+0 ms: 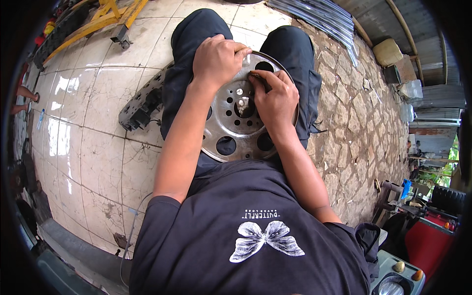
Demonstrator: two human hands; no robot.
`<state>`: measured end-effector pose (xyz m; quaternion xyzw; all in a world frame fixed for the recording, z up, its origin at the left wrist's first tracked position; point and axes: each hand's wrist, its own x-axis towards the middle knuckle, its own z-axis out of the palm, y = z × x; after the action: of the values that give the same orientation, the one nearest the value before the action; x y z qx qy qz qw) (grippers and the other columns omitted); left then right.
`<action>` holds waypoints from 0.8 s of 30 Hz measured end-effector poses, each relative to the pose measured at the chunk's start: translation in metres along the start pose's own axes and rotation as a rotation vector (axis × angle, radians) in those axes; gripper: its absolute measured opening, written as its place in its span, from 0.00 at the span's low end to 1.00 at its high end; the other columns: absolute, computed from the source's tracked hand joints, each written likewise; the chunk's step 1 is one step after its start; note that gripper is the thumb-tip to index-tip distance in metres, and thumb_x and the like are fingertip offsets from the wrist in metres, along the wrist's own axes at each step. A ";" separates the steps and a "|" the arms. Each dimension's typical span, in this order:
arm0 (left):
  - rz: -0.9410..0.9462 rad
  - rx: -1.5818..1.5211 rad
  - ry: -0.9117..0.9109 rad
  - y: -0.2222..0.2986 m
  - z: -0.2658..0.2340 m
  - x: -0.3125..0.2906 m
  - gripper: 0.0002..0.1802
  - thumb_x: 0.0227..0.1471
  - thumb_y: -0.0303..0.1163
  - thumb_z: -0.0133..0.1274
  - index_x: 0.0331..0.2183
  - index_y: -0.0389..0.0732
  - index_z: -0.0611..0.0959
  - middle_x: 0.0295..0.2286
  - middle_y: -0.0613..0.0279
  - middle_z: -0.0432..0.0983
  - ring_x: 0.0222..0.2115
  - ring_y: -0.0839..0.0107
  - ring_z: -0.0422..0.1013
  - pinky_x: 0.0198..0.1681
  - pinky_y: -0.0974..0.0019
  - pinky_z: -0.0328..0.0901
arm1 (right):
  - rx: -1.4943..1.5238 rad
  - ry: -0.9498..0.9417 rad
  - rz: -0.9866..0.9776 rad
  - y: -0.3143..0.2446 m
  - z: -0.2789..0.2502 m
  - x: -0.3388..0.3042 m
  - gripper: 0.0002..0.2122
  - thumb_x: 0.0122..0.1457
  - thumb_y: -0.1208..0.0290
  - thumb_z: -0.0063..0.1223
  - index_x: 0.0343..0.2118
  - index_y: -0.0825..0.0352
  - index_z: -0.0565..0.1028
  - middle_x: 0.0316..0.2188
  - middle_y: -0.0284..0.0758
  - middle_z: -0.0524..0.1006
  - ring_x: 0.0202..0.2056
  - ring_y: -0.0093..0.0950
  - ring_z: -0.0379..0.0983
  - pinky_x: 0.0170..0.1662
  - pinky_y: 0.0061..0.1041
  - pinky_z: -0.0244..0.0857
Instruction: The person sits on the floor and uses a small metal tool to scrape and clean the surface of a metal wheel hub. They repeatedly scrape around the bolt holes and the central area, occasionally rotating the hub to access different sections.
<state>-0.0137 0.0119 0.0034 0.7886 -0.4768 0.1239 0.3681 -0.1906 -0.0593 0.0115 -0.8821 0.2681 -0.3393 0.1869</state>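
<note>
Grey metal is gleaming on the round disc (pixel 248 140), which is lying across the seated person's lap, its upper part reaching between the 2 dark-trousered knees (pixel 290 46). Large round holes are ringing its outer part, and smaller ones are surrounding the opening at its centre. The left hand (pixel 216 61) is curling at the disc's upper left edge, its thumb stretching along the rim; its fingers are partly hiding underneath, so I cannot tell whether they are gripping. The right hand (pixel 278 101) is bending over the disc's upper right face, thumb and forefinger drawing close together near a large hole; whether they are pinching something small, I cannot tell. A black T-shirt (pixel 196 236) is showing a white butterfly print below the disc. Beside the left leg, a dark slotted part (pixel 142 105) is lying on pale tiles (pixel 103 103). Rough stone paving (pixel 349 118) is spreading to the right, and a yellow frame (pixel 98 24) is standing at the upper left.
</note>
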 end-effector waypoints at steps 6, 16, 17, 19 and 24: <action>0.003 -0.017 0.020 -0.003 0.007 0.000 0.10 0.58 0.43 0.67 0.35 0.50 0.97 0.29 0.62 0.88 0.34 0.58 0.80 0.43 0.54 0.75 | -0.028 0.043 -0.033 0.005 0.004 0.006 0.08 0.57 0.69 0.74 0.40 0.57 0.91 0.27 0.36 0.80 0.29 0.37 0.80 0.36 0.38 0.73; 0.026 -0.050 0.001 0.001 0.004 0.001 0.10 0.59 0.42 0.66 0.34 0.50 0.97 0.31 0.62 0.89 0.34 0.58 0.79 0.43 0.55 0.76 | -0.026 0.095 -0.040 0.006 0.015 0.010 0.06 0.57 0.66 0.73 0.37 0.54 0.90 0.26 0.30 0.78 0.30 0.34 0.77 0.37 0.37 0.63; 0.020 -0.060 -0.007 0.001 0.003 0.001 0.10 0.59 0.42 0.66 0.34 0.50 0.97 0.31 0.62 0.89 0.34 0.58 0.79 0.43 0.55 0.76 | -0.024 0.069 -0.041 0.007 0.011 0.006 0.07 0.57 0.67 0.74 0.38 0.54 0.91 0.26 0.31 0.79 0.30 0.35 0.77 0.37 0.37 0.66; 0.029 -0.028 0.011 0.000 0.004 -0.001 0.10 0.59 0.42 0.66 0.34 0.50 0.97 0.30 0.62 0.89 0.34 0.58 0.79 0.43 0.56 0.75 | -0.022 0.021 -0.042 0.008 -0.001 -0.006 0.09 0.57 0.68 0.74 0.41 0.55 0.91 0.28 0.34 0.80 0.30 0.36 0.79 0.37 0.37 0.71; 0.000 -0.031 0.002 0.001 0.002 0.001 0.10 0.59 0.43 0.66 0.35 0.50 0.97 0.29 0.62 0.88 0.34 0.58 0.79 0.43 0.55 0.75 | -0.044 0.064 -0.058 0.007 0.005 -0.001 0.08 0.58 0.68 0.73 0.41 0.55 0.91 0.27 0.34 0.79 0.29 0.38 0.78 0.36 0.38 0.72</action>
<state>-0.0148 0.0092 0.0027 0.7826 -0.4784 0.1172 0.3806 -0.1897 -0.0635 0.0043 -0.8820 0.2555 -0.3668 0.1491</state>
